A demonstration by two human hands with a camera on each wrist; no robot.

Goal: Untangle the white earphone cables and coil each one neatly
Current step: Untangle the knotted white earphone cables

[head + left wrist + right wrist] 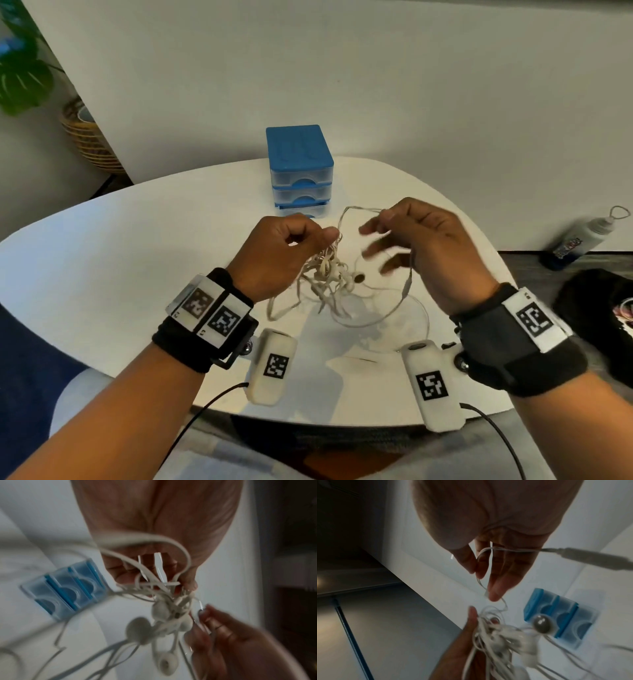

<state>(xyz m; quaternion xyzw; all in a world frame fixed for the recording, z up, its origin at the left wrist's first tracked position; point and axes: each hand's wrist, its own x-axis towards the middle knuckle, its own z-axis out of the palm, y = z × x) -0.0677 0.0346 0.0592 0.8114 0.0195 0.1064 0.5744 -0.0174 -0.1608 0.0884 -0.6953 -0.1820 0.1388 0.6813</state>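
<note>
A tangle of white earphone cables [329, 274] with several earbuds hangs above the white table [120, 267]. My left hand [318, 236] grips the top of the tangle, fingers curled round the bunched strands [161, 592]. One strand [356, 208] arcs from there to my right hand [383, 219], whose thumb and forefinger pinch it [476, 566] while the other fingers spread loosely. An inline remote [408, 287] dangles on a loop below the right hand. Loose loops trail onto the table under both hands.
A blue three-drawer plastic box [299, 164] stands at the table's far edge, just behind my hands. Off the table to the right are a white bottle [582, 240] and a black bag [599, 318]. A wicker plant pot [89, 137] sits far left.
</note>
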